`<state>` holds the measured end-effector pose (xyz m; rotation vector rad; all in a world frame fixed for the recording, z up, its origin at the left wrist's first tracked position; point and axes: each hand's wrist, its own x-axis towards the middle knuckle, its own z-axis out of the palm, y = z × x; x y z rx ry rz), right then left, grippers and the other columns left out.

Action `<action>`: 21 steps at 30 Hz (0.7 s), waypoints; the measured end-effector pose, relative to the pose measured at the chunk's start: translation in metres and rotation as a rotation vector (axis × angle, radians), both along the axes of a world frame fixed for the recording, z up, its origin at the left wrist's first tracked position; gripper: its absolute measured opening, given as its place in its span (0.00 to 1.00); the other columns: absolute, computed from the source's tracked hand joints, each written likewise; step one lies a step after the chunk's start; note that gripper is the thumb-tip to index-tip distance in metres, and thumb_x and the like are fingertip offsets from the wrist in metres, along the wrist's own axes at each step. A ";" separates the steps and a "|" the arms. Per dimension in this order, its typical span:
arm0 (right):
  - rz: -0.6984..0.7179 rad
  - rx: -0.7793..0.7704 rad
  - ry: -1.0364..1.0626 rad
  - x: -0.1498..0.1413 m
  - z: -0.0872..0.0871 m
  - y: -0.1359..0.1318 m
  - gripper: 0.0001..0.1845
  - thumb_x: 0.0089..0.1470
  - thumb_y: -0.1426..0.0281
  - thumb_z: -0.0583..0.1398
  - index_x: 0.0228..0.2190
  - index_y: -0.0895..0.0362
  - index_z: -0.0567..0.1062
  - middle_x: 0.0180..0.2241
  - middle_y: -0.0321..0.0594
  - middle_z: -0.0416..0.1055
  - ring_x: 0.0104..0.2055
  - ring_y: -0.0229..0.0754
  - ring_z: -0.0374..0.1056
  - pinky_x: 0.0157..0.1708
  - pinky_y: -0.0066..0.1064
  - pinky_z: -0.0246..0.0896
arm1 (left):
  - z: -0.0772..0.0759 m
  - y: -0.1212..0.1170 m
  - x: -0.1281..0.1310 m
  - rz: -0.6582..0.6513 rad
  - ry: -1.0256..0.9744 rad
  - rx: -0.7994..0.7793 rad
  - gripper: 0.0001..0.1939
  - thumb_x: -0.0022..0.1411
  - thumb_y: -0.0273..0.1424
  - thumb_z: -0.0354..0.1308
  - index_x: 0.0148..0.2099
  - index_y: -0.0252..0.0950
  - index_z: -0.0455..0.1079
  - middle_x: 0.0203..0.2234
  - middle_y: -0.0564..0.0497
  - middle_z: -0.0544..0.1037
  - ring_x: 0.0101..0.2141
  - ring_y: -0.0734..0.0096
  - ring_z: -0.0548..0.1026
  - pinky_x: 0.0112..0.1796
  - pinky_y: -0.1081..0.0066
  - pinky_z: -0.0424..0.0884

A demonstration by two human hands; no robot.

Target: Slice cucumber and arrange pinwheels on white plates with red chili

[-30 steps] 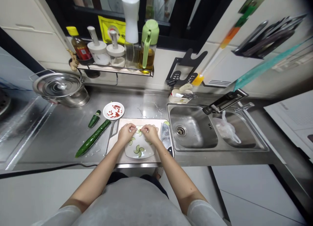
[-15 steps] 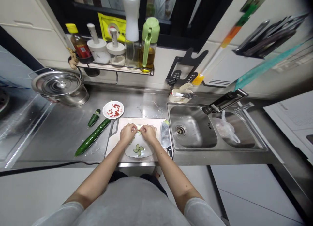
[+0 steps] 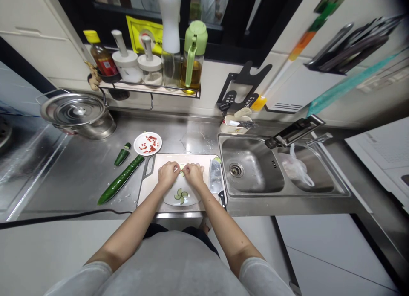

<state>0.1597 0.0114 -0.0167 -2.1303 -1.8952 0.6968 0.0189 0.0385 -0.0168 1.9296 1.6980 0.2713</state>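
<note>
Hands arranging cucumber slices on a plate, frame centre.
Left hand point(image 3: 168, 174) and right hand point(image 3: 193, 174) pinch one cucumber slice point(image 3: 182, 173) over the white plate point(image 3: 194, 198).

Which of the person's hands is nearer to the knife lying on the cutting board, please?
The right hand is nearer; the knife lies just to its right. The left hand is farther, beyond the right hand.

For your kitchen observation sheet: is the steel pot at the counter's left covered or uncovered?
Covered. The steel pot has a shiny round lid with a centre knob sitting flat across its top, hiding the inside.
</note>
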 end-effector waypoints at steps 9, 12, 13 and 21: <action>0.012 0.008 -0.035 -0.004 -0.003 0.000 0.11 0.60 0.67 0.53 0.32 0.55 0.75 0.38 0.43 0.73 0.43 0.46 0.58 0.41 0.36 0.40 | 0.001 -0.002 0.003 -0.006 0.052 0.007 0.10 0.60 0.37 0.55 0.40 0.41 0.74 0.36 0.48 0.75 0.39 0.60 0.73 0.42 0.64 0.59; 0.012 0.003 -0.058 -0.005 -0.002 0.000 0.10 0.59 0.67 0.53 0.32 0.55 0.74 0.39 0.44 0.73 0.44 0.48 0.58 0.41 0.37 0.40 | 0.002 -0.003 0.003 -0.006 0.053 0.009 0.09 0.60 0.37 0.55 0.39 0.40 0.74 0.36 0.47 0.75 0.39 0.59 0.73 0.43 0.62 0.58; 0.009 -0.001 -0.065 -0.006 -0.002 0.000 0.10 0.59 0.67 0.54 0.33 0.56 0.74 0.39 0.45 0.73 0.44 0.48 0.58 0.42 0.37 0.40 | 0.003 -0.003 0.004 -0.004 0.053 0.009 0.09 0.60 0.37 0.55 0.39 0.40 0.74 0.36 0.47 0.75 0.40 0.59 0.73 0.43 0.62 0.58; -0.015 -0.001 -0.059 -0.010 0.000 0.000 0.08 0.57 0.68 0.55 0.35 0.56 0.72 0.39 0.45 0.73 0.45 0.49 0.59 0.42 0.38 0.40 | -0.003 -0.003 0.000 0.054 -0.110 0.013 0.08 0.58 0.36 0.58 0.37 0.40 0.75 0.35 0.48 0.76 0.40 0.61 0.72 0.43 0.63 0.60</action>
